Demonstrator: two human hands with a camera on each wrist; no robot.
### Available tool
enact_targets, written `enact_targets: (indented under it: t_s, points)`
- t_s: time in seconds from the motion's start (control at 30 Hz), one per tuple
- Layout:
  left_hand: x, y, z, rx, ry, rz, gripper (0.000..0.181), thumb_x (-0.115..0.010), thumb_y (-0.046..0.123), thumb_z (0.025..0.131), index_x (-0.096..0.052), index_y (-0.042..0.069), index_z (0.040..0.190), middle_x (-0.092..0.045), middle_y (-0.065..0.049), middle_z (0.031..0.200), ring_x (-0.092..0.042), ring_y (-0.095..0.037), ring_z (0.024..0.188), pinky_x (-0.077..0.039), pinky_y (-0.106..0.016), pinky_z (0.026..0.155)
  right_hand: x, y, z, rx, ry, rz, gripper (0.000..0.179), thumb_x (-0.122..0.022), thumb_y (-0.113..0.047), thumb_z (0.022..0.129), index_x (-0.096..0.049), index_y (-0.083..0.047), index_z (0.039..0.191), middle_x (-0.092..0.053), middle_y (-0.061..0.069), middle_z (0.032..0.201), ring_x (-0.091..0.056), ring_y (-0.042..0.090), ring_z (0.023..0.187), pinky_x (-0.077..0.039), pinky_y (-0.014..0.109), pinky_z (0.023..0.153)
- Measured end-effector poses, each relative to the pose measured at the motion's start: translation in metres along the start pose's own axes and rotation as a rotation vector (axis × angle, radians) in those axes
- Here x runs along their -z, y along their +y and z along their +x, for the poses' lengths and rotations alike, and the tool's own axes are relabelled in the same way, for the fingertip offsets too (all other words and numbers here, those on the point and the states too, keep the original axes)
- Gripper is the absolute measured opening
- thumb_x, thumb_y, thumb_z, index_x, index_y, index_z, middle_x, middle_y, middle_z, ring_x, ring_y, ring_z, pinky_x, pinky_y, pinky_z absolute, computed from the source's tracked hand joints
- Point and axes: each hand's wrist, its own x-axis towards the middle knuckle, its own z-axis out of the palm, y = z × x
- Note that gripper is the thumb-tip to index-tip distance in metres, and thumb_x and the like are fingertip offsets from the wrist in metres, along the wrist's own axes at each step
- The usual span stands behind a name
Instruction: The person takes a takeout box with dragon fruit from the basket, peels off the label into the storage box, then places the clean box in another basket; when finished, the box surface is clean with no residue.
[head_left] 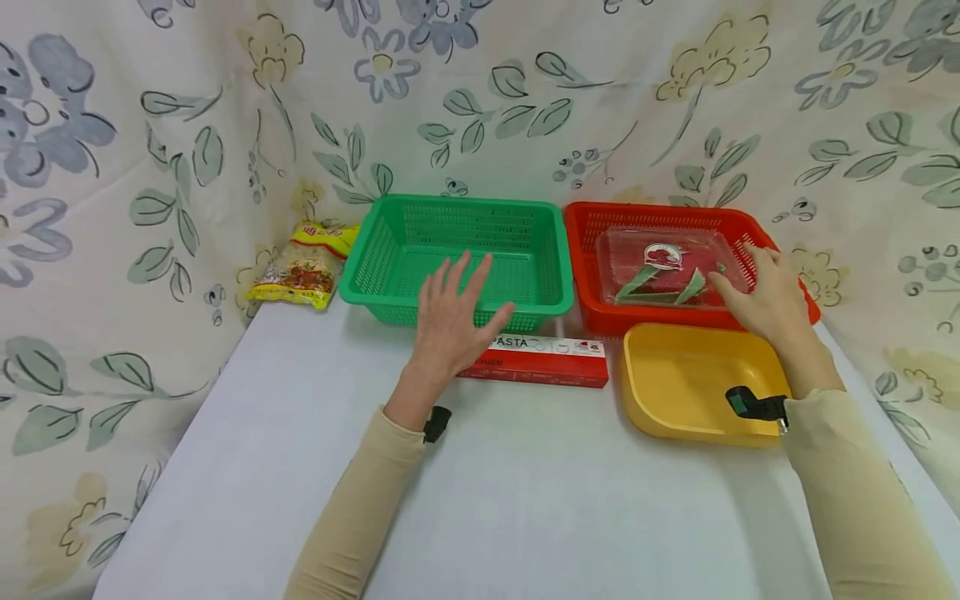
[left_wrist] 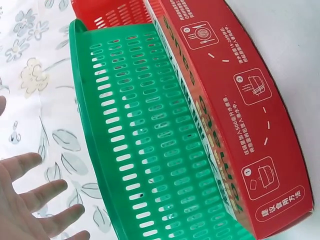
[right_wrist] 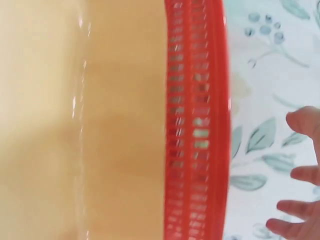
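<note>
Clear plastic forms the shallow box [head_left: 671,267], which is held within the red basket [head_left: 617,319], beside and to the left of the right hand [head_left: 768,298]. That hand is poised at the box's right end with fingers and thumb parted; whether the box is touched cannot be told. Well apart, to the box's left, the left hand [head_left: 450,321] is held above the front edge of the green basket [head_left: 465,202], its fingers fanned wide. A white and red label is borne by the box, and reddish contents are shown through it. Both baskets are moulded in plastic and pierced with slots. Just before the green one, an oblong red pasta carton [head_left: 543,367] is placed, printed with white pictograms. Smooth, round-cornered walls are shown by the yellow tray [head_left: 686,367], set before the red basket.
</note>
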Motion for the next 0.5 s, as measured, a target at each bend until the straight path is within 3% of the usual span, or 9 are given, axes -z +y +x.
enact_targets:
  t_s: [0.2, 0.5]
  points:
    - [-0.001, 0.001, 0.0, 0.006, 0.013, -0.035, 0.068, -0.05, 0.052, 0.097, -0.034, 0.019, 0.154, -0.035, -0.012, 0.155, -0.031, -0.036, 0.14, -0.025, -0.053, 0.114, 0.01, 0.031, 0.008, -0.043, 0.036, -0.057, 0.073, -0.047, -0.038, 0.1, -0.02, 0.007, 0.152, -0.026, 0.04, 0.142, -0.03, 0.057, 0.117, -0.041, 0.074, 0.089]
    - [-0.005, 0.013, 0.002, -0.014, -0.003, -0.127, 0.059, -0.051, 0.044, 0.099, -0.043, 0.014, 0.149, -0.045, -0.012, 0.147, -0.041, -0.031, 0.134, -0.037, -0.052, 0.108, 0.014, 0.06, 0.012, -0.064, 0.0, -0.035, 0.067, -0.045, -0.035, 0.1, -0.027, 0.011, 0.146, -0.025, 0.041, 0.138, -0.03, 0.057, 0.114, -0.039, 0.074, 0.088]
